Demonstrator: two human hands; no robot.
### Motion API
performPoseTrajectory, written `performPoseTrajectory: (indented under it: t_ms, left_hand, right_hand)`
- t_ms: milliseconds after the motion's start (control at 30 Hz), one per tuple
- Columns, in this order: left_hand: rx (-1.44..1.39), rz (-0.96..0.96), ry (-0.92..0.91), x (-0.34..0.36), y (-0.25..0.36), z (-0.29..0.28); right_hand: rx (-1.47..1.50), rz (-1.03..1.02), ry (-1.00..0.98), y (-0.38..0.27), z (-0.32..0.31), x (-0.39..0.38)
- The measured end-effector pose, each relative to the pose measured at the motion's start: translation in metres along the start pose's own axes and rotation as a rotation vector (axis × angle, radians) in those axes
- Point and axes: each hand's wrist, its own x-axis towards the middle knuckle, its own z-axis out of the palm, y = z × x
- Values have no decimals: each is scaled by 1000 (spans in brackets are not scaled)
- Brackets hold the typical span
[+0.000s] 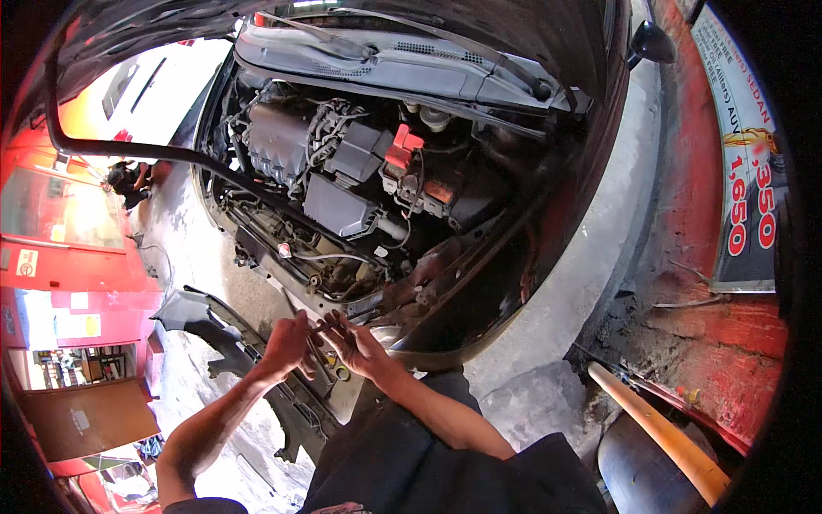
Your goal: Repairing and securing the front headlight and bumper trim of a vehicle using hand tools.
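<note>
Both of my hands meet in front of the car's open engine bay, near its front edge. My left hand (288, 346) is closed in a fist, and a thin, dark rod-like thing seems to show by it; its kind cannot be made out. Close beside it, the fingers of my right hand (358, 347) are pinched together at a small dark piece too small to name. Below and between the hands lie some tools or parts, among them a yellowish ring (342, 373). Under my left forearm, a dark bumper cover (300, 417) lies on the floor.
The engine bay holds an engine cover (278, 137), an air filter box (338, 206) and a battery with a red terminal cover (402, 146). A black bar (128, 148) crosses at left. An orange pole (659, 433) leans at right. Another person (130, 182) crouches far left.
</note>
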Motion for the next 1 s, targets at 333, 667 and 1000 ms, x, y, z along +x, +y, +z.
performPoseTrajectory:
  t_ms: [333,667,1000]
  left_hand:
    - [1472,1015,142,-17,17,-29]
    - [165,-145,-238,-16,25,-28]
    - [1197,737,89,-5,-9,-20]
  right_hand:
    - [-40,-29,50,-8,0,5]
    - [-104,51,135,-9,-7,5]
    - [-135,29,-12,-7,-7,14]
